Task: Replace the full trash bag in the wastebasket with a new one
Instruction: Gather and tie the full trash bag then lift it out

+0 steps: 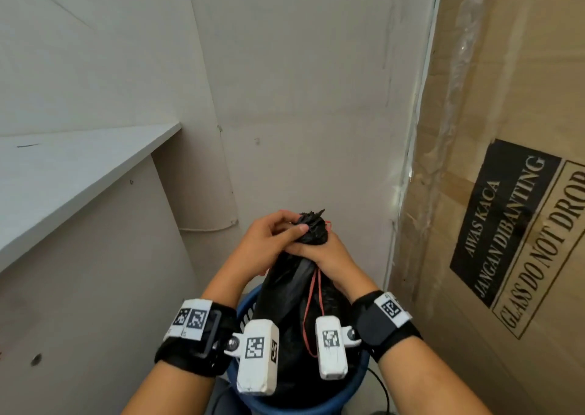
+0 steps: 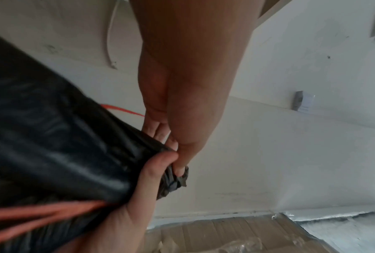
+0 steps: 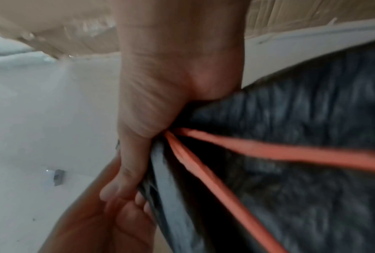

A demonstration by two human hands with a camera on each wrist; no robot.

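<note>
Head view is showing both hands bunching the neck of the black trash bag at lower centre: the left hand is pinching the gathered top, the right hand is clenching around the neck and red drawstring. The bag is sitting in the blue wastebasket (still unlifted). Closing seems underway; next comes tying, then lifting straight up.

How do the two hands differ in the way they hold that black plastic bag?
The right hand wraps the black plastic trash bag around its gathered neck; the left hand sits beside it, thumb pressed on the crumpled top. The red drawstring hangs below the right hand, not the left. Both grip the same bag above the blue wastebasket.
</note>
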